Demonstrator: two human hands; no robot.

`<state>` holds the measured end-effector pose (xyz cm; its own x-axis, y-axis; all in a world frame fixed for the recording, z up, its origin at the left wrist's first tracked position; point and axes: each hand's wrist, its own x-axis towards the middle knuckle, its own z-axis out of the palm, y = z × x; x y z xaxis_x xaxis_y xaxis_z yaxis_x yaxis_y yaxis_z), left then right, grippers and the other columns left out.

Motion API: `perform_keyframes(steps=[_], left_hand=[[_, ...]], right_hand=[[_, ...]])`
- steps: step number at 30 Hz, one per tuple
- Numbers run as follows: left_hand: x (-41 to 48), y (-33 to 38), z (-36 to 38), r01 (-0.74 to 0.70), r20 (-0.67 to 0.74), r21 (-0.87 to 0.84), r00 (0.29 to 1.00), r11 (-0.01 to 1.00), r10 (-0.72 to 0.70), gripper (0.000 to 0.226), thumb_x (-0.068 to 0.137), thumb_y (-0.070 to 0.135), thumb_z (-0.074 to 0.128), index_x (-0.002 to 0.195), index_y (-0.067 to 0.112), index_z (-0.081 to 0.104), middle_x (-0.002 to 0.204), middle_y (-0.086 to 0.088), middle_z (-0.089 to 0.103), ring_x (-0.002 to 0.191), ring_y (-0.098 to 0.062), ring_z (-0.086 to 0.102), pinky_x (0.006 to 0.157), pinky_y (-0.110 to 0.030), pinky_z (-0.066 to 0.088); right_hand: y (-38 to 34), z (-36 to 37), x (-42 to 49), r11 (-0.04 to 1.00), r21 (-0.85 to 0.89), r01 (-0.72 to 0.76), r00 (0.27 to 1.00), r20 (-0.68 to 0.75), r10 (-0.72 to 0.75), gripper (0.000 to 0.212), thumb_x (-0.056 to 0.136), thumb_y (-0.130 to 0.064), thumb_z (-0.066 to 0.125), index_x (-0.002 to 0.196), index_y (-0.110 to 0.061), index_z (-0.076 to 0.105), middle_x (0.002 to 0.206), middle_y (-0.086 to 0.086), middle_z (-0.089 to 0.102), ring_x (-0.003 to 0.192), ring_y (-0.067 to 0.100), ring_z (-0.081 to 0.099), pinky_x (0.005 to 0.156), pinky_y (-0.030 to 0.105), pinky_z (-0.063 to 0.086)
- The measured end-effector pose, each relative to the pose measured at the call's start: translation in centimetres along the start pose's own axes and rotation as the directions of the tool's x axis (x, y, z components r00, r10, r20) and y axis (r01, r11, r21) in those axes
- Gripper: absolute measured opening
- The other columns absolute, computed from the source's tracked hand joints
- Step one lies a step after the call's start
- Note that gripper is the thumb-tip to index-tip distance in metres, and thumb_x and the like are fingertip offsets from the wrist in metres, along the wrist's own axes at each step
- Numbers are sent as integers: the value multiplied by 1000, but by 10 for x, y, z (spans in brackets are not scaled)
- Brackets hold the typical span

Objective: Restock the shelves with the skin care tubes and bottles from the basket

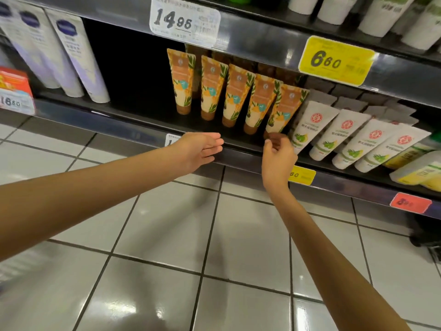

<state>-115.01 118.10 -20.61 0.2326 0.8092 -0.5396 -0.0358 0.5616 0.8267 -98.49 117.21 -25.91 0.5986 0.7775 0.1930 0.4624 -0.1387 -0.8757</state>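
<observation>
Pinching the brown cap end of the rightmost orange tube with the right hand, with thumb and fingertips curled round it low at the front of the shelf, a little off centre toward 2 o'clock. Holding the left hand flat and empty, with fingers straight, just at 9 o'clock of the right one, hovering at the shelf lip. Seating this tube, by the look of it, at the 3 o'clock end of the row of orange tubes, cap down and leaning back like its four neighbours.

Doing it well:
- Keeping the cap in line with the other caps along the front edge.
- Tipping the crimped top back toward 12 o'clock until resting against the stock behind.
- Turning the printed face outward to match the row.
- Minding the white tubes lying just at 3 o'clock, touching or nearly so, not being able to tell which, and avoiding nudging them while letting go.
- Releasing slowly, watching for a lean toward 9 o'clock into the gap beside the fourth tube.
- Keeping the left hand ready for steadying the row.

Not seeing the basket anywhere in view, so judging nothing of the stock remaining.
</observation>
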Motion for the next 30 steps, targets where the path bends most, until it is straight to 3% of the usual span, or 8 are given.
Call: perform_keyframes(steps=[6,10,12,17,22,27,30], left_hand=[[3,0,-5,-19,8,2,1000,1000,19,39,95,4,44,133,9,45,132,-5,54,119,-16,52,103,-32,38],[6,-6,-10,-18,32,28,999,999,17,39,94,5,45,133,11,46,129,-3,56,107,-12,55,99,-31,40],[8,-8,-11,-27,38,48,999,998,25,38,94,7,46,132,11,47,125,-2,58,105,-12,55,98,-31,40],[11,-9,-12,-64,36,118,998,991,60,35,94,9,47,128,13,50,113,2,60,106,-11,56,98,-31,40],[13,-11,-14,-74,56,127,996,989,67,34,94,9,48,128,13,51,111,3,61,103,-11,56,99,-31,40],[13,-14,-19,-82,72,147,995,986,72,34,94,10,47,128,14,50,106,6,62,97,-7,58,96,-28,40],[6,-16,-22,-110,52,151,993,982,104,34,95,9,44,128,12,50,119,-1,60,103,-9,56,103,-30,37]], right_hand=[[2,-2,6,1000,-7,28,998,49,-28,28,90,0,44,113,-2,60,107,13,65,94,20,58,79,19,43],[4,-4,8,999,4,52,997,53,-52,29,88,3,45,112,-1,61,106,13,66,89,13,55,68,-1,37],[4,-4,6,997,36,66,991,112,-69,29,88,4,44,111,-1,62,107,12,66,92,10,55,70,-5,36],[-2,6,9,995,29,99,951,291,-103,29,91,0,46,115,-4,61,114,7,65,100,10,57,78,-2,40],[-4,7,12,995,-4,100,940,327,-93,35,89,2,43,119,-6,60,117,6,65,109,15,59,86,9,40],[-9,6,10,998,-12,62,941,335,-54,32,91,-2,47,121,-6,58,120,6,63,110,14,57,85,7,38],[-14,2,2,1000,-4,10,942,334,-8,32,92,-6,48,124,-7,55,122,7,61,104,10,55,87,12,40]])
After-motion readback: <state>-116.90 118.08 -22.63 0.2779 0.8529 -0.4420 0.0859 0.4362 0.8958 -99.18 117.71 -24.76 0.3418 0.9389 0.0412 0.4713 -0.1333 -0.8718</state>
